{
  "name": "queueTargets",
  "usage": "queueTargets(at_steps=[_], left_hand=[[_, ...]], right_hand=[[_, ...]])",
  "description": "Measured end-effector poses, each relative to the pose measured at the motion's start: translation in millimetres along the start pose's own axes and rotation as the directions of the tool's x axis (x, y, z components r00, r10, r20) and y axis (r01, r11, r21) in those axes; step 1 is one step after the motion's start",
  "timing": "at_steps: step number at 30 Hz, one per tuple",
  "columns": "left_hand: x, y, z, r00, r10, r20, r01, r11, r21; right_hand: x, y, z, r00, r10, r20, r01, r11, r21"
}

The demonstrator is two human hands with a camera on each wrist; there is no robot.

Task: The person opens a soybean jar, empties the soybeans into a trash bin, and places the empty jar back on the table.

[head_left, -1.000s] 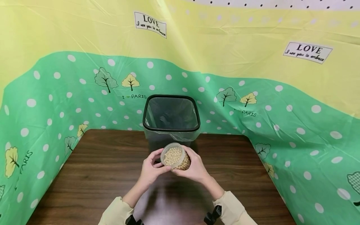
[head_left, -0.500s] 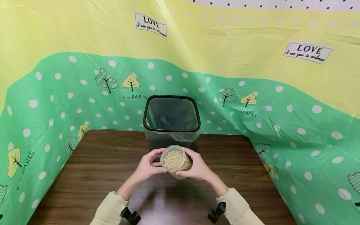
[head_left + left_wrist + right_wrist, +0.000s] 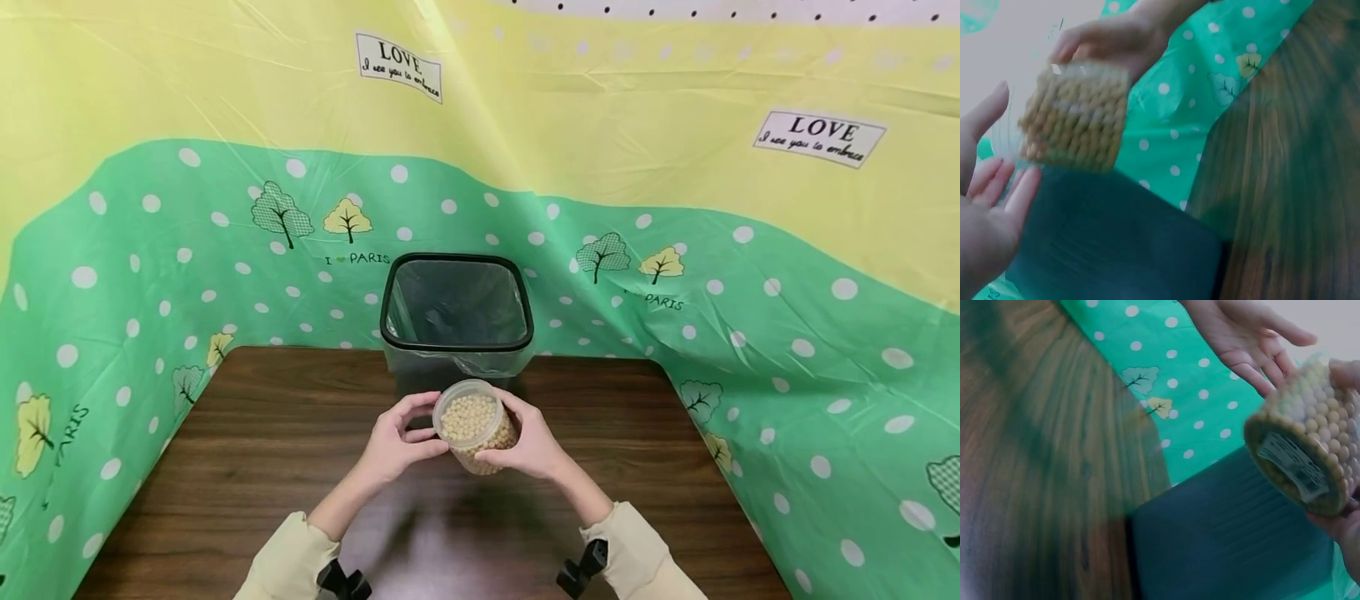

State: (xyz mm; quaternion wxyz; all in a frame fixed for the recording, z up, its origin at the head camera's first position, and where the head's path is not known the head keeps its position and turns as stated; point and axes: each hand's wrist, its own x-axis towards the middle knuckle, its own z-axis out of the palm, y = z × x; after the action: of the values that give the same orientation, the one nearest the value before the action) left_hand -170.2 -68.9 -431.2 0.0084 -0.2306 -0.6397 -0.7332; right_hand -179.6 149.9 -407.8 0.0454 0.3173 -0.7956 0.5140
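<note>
Polka-dotted green and yellow cloth (image 3: 247, 287) printed with small trees hangs behind and along both sides of a dark wood-grain table (image 3: 300, 400). A clear cylindrical jar (image 3: 491, 454) of small, round, tan pieces resembling beans is held off the tabletop, on the near side of a trash bin. It is tilted, with its pale round top turned toward the left hand and its base lower, toward the right. Whether a clear lid covers that top, I cannot tell. A white printed label (image 3: 1293, 465) sits on the base.

The right hand (image 3: 534, 443) grips the jar's side, fingers at the far side and thumb curled across the near side. The left hand (image 3: 397, 442) is spread at the jar's top, thumb and fingers well parted and without a grip on it; whether the fingertips touch the rim is unclear.

Just beyond the jar stands the dark trash bin (image 3: 457, 345), upright, with a black rim and a translucent plastic liner (image 3: 495, 363) folded over its edge. In the head view, the jar and hands hide part of the bin's lower front. Nearer the person, cream sleeves (image 3: 288, 557) end above the wrists, each with a black wrist mount (image 3: 582, 568) beside it.
</note>
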Motion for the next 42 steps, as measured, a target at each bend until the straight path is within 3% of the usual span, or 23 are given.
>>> queueTargets(at_steps=[3, 5, 8, 11, 14, 17, 20, 23, 25, 27, 30, 32, 34, 37, 42], left_hand=[[2.5, -3.2, -4.6, 0.995, 0.040, 0.088, -0.037, 0.999, -0.026], [2.1, -5.3, -3.4, 0.995, 0.054, 0.085, -0.051, 0.998, -0.029], [0.4, -7.9, 3.6, 0.999, 0.044, -0.020, -0.044, 0.999, 0.003], [-1.0, -8.2, 12.0, 0.991, 0.010, -0.137, -0.004, 0.999, 0.041], [-0.8, -6.3, 14.1, 0.986, -0.009, -0.164, 0.019, 0.998, 0.061], [1.1, -3.6, 8.0, 0.995, 0.003, -0.102, 0.000, 0.999, 0.033], [4.6, -3.4, -2.1, 0.999, 0.039, 0.019, -0.039, 0.999, -0.020], [7.3, -5.1, -8.8, 0.988, 0.056, 0.142, -0.049, 0.997, -0.052], [7.6, -6.2, -9.5, 0.981, 0.055, 0.184, -0.046, 0.997, -0.055], [6.2, -6.7, -7.0, 0.985, 0.049, 0.167, -0.042, 0.998, -0.045], [3.0, -7.9, 0.8, 0.998, 0.030, 0.057, -0.030, 1.000, -0.002], [1.1, -8.7, 5.9, 1.000, 0.016, -0.023, -0.015, 0.999, 0.040], [0.2, -9.7, 8.2, 0.998, 0.014, -0.062, -0.011, 0.999, 0.045], [0.9, -10.6, 4.6, 0.998, 0.056, -0.026, -0.056, 0.998, -0.010], [6.0, -9.5, -6.1, 0.984, 0.114, 0.136, -0.102, 0.990, -0.092]], right_hand=[[0.3, -11.1, -4.3, 0.998, -0.011, 0.054, 0.010, 1.000, 0.014], [-0.6, -8.4, -3.0, 0.999, -0.036, 0.041, 0.037, 0.999, -0.018], [-1.3, 5.3, 3.9, 0.995, -0.090, -0.042, 0.084, 0.988, -0.129], [-1.7, 18.7, 11.9, 0.981, -0.135, -0.137, 0.098, 0.964, -0.245], [-1.7, 20.9, 14.7, 0.973, -0.136, -0.184, 0.082, 0.957, -0.277], [-1.6, 17.2, 10.2, 0.983, -0.097, -0.158, 0.061, 0.974, -0.217], [-0.6, 3.8, 1.5, 0.995, -0.073, -0.070, 0.064, 0.990, -0.126], [0.5, -10.5, -4.5, 0.998, -0.060, 0.029, 0.061, 0.997, -0.055], [0.6, -16.5, -5.0, 0.997, -0.051, 0.061, 0.054, 0.997, -0.052], [0.1, -19.9, -3.1, 0.997, -0.053, 0.051, 0.057, 0.996, -0.065], [-1.0, -20.3, 3.4, 0.995, -0.091, -0.034, 0.086, 0.988, -0.125], [-1.4, -19.5, 7.9, 0.989, -0.111, -0.098, 0.093, 0.982, -0.166], [-1.2, -18.6, 10.5, 0.983, -0.117, -0.139, 0.088, 0.976, -0.198], [-0.5, -19.6, 8.5, 0.989, -0.079, -0.123, 0.061, 0.987, -0.147], [1.1, -19.2, -2.5, 0.999, -0.036, 0.035, 0.036, 0.999, -0.004]])
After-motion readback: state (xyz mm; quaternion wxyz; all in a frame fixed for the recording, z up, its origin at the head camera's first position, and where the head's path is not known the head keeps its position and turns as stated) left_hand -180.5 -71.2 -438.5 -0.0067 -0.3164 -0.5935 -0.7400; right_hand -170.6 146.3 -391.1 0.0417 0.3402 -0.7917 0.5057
